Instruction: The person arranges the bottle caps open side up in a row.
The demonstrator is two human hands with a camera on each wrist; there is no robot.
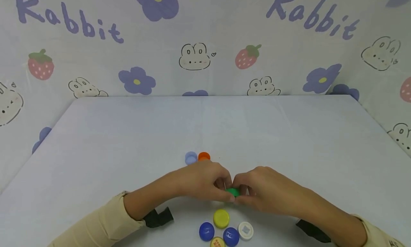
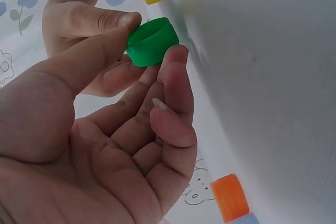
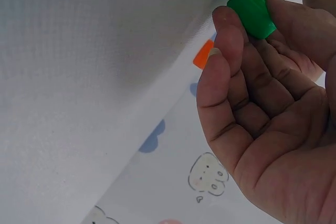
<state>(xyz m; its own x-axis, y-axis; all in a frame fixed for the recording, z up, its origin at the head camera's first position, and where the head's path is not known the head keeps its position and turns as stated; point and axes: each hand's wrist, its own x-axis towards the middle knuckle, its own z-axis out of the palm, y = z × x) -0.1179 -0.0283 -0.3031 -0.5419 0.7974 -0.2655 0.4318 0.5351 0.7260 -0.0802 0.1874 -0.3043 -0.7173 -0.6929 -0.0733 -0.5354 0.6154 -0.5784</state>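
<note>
bottle cap [image 2: 156, 49], green and ribbed, sits between left hand [image 1: 202, 181] and right hand [image 1: 268, 190], just beyond yellow cap [image 1: 221, 218]; both hands pinch it; presumably light, stiff plastic, not fragile; best gripped across its ribbed side, which should limit slip

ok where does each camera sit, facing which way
Head: worn there, facing forward and down; shows left hand, right hand, beige cloth sleeves.
Left wrist: worn there, facing left palm and round green plastic cap; both hands show.
Right wrist: worn there, facing right palm; both hands show.
Both wrist views share the green cap.
</note>
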